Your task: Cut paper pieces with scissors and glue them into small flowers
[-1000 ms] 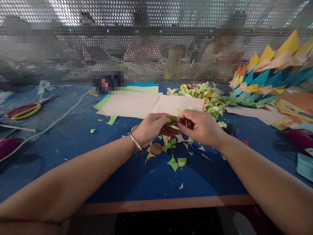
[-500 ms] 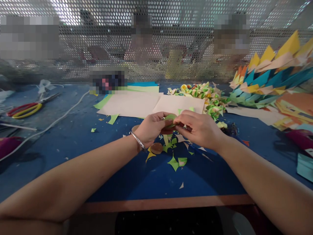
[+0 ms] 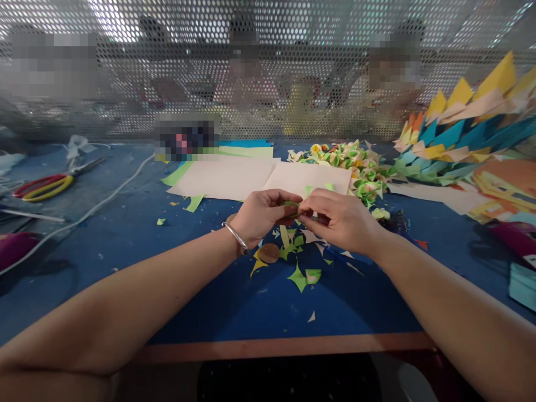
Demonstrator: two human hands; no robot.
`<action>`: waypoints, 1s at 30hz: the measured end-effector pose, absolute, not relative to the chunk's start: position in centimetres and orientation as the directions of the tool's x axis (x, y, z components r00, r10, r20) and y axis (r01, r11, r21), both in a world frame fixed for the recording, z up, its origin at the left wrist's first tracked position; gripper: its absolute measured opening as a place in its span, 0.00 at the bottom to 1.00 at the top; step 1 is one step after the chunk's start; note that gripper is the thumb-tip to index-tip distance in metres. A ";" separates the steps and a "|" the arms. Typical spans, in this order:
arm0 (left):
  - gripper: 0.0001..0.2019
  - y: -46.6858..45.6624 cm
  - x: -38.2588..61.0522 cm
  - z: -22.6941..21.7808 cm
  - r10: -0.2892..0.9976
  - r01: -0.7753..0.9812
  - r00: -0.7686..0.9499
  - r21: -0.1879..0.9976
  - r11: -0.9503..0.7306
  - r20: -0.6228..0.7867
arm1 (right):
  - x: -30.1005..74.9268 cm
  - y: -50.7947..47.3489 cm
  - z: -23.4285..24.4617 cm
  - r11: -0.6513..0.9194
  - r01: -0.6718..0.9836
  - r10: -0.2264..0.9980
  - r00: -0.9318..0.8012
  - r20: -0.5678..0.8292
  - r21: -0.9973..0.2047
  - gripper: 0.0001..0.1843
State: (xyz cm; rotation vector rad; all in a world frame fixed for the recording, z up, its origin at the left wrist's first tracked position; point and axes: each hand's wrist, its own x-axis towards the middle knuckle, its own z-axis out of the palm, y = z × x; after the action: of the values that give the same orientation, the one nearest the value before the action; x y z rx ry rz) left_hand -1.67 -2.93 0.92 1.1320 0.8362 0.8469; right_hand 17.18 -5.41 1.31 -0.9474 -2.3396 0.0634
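My left hand, with a silver bangle at the wrist, pinches a small piece of green paper between thumb and fingers. The fingertips of my right hand close on the other end of it, so the two hands meet above the table. Most of the paper is hidden by my fingers. Below the hands lie green paper scraps, a yellow scrap and a round brown disc. Just behind them are pale paper sheets.
At the back right is a heap of small folded paper pieces, beside a layered spiky paper construction. Scissors with red and yellow handles and a white cable lie on the left. A perforated metal screen stands behind the blue table.
The green paper showed as a wider flap between my fingers before; now only a thin strip shows. My left fingers have closed further over it, and both hands stay in place.
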 end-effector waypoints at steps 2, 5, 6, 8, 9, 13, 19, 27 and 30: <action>0.04 -3.0 -1.5 0.9 0.906 -0.154 0.408 0.969 0.191 -0.113 | 17.1 -5.4 1.4 0.738 0.613 0.656 -0.551 0.516 -0.283 0.04; 0.05 -3.2 -1.4 1.0 0.922 -0.177 0.376 0.970 0.168 -0.091 | 17.1 -5.3 1.5 0.723 0.614 0.674 -0.528 0.516 -0.317 0.04; 0.04 -3.3 -1.4 1.1 0.925 -0.178 0.371 0.970 0.164 -0.088 | 17.1 -5.3 1.6 0.715 0.618 0.683 -0.517 0.516 -0.328 0.04; 0.03 -3.4 -1.4 1.2 0.928 -0.172 0.363 0.972 0.158 -0.086 | 17.2 -5.3 1.7 0.692 0.625 0.708 -0.491 0.508 -0.361 0.04; 0.04 -3.5 -1.4 1.2 0.928 -0.169 0.363 0.974 0.152 -0.082 | 17.2 -5.3 1.8 0.678 0.627 0.724 -0.475 0.501 -0.385 0.04; 0.10 -3.6 -1.5 1.2 0.923 -0.162 0.385 0.983 0.085 -0.016 | 17.2 -5.2 1.8 0.615 0.614 0.782 -0.396 0.481 -0.495 0.04; 0.21 -3.5 -1.6 0.9 0.911 -0.123 0.398 0.990 -0.066 0.110 | 17.2 -5.2 1.7 0.519 0.595 0.854 -0.328 0.404 -0.614 0.07; 0.20 -3.4 -1.6 0.6 0.912 -0.056 0.365 0.982 -0.182 0.190 | 17.4 -5.0 1.6 0.498 0.617 0.866 -0.324 0.380 -0.609 0.11; 0.20 -3.4 -1.6 0.5 0.905 -0.034 0.360 0.973 -0.228 0.225 | 17.4 -5.0 1.6 0.483 0.620 0.875 -0.316 0.367 -0.619 0.12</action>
State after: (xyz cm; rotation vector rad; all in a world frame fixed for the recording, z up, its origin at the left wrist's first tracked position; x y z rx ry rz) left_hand -1.56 -3.43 0.54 1.5357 0.8159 1.0829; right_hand 17.38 -4.96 1.58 -1.2299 -2.0515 0.4829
